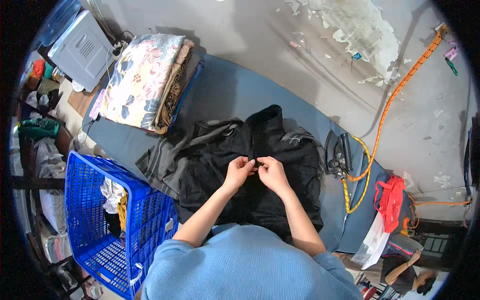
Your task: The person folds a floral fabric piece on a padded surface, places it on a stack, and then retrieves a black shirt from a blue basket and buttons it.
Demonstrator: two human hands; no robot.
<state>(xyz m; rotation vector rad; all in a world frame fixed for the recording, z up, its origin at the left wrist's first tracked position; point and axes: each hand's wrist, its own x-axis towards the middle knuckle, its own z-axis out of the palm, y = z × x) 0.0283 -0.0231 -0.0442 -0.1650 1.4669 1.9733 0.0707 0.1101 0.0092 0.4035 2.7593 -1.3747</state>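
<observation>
A black garment (288, 187) with a stand-up collar lies spread on a blue-grey ironing table (221, 86). Just below the collar, my left hand (238, 171) pinches the left side of the front opening between thumb and fingers. Close beside it, my right hand (271, 173) pinches the cloth at the right side of the same opening. The fingertips of both hands nearly meet and hide what lies between them. A grey striped cloth (168, 165) lies under the garment's left side.
An iron (338, 153) with an orange cord (392, 99) rests to the right. Folded patterned fabrics (142, 82) are stacked at upper left. A blue plastic basket (131, 187) holding clothes stands at left. A red cloth (390, 202) lies at the right end. Another person (403, 273) is at lower right.
</observation>
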